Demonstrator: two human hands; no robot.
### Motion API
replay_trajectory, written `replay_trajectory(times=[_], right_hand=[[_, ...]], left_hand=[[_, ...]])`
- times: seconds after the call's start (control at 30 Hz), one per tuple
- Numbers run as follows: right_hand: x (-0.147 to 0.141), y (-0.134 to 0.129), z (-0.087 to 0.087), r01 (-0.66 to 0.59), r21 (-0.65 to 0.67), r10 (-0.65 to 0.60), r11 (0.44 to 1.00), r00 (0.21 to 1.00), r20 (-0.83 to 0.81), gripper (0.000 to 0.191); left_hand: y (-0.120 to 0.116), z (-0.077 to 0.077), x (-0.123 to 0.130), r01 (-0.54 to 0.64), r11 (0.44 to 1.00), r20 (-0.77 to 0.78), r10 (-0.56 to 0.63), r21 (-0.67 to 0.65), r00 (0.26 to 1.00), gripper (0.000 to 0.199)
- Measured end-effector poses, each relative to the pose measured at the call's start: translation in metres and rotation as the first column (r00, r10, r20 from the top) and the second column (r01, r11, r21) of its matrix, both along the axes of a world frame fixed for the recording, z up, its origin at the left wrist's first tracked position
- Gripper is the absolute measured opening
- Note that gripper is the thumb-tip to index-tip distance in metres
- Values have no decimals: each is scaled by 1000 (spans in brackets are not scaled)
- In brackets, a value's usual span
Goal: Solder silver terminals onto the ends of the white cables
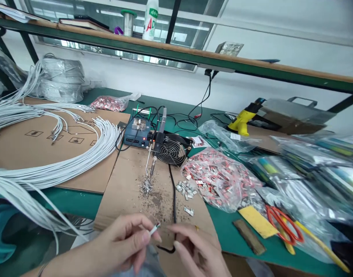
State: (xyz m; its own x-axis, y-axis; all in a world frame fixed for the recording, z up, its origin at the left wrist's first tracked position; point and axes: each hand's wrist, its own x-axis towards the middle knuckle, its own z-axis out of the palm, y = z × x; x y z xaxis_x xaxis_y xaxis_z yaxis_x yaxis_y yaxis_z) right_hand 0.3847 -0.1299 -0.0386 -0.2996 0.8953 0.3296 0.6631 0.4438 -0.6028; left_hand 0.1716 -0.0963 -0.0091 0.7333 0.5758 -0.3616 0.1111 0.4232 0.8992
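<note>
My left hand (127, 242) is closed in a pinch on a white cable (154, 229), whose stripped end with small coloured wires points up and to the right. Just right of that end is my right hand (198, 250), thumb and forefinger apart with nothing visible between them. Beyond both hands, a soldering iron (153, 166) stands with its tip down over a heap of solder scraps (146, 187) on cardboard (124, 177). Several small metal connectors (186, 189) lie to the right of the scraps, and another connector (188, 211) lies nearer my right hand.
Coiled white cables (64, 169) spread across the left. Behind the iron are a blue soldering station (137, 132) and a round fan (172, 151). A bag of red-and-silver connectors (219, 177), orange-handled scissors (283, 227) and a yellow heat gun (242, 119) occupy the right.
</note>
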Motion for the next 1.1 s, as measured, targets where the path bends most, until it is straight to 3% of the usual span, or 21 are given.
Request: replay_trajectory(times=[0.17,0.27,0.33,0.43,0.53,0.7,0.77,0.8,0.87,0.93,1.0,1.1], right_hand=[[-39,12,8,-147,-232,69,962,948,-311,13],[-47,14,7,-144,-303,12,942,916,-400,14],[-49,14,6,-146,-324,-3,935,908,-418,11],[-50,12,5,-150,-310,6,939,908,-419,8],[-48,11,5,-117,-273,3,955,923,-385,8],[-45,13,6,-134,-296,9,946,921,-389,14],[-48,13,3,-149,-307,-13,940,883,-469,19],[-50,13,0,-149,-301,-27,942,859,-512,22],[-55,12,-5,-124,-243,-43,962,811,-583,24],[-61,11,-10,-64,-102,-11,993,794,-607,22],[-67,9,-12,8,113,58,994,822,-566,17],[-70,9,-11,30,322,115,946,899,-422,16]], left_hand=[[-9,-19,-9,-26,998,-147,18,-54,989,58],[-12,-27,-13,-36,990,-239,68,138,969,51],[-13,-35,-15,-40,931,-274,148,363,950,43],[-13,-44,-15,-64,780,-238,267,622,934,34],[-12,-47,-14,-66,690,-219,318,721,922,29],[-12,-48,-16,-41,639,-177,274,768,945,26],[-12,-48,-16,-73,658,-162,289,749,943,27],[-13,-47,-15,-92,699,-167,294,709,941,28],[-14,-45,-12,-132,829,-188,274,544,943,35],[-16,-44,-8,-168,934,-205,240,316,949,43],[-17,-43,-5,-185,966,-209,222,183,952,49],[-17,-43,-5,-165,955,-237,224,248,945,48]])
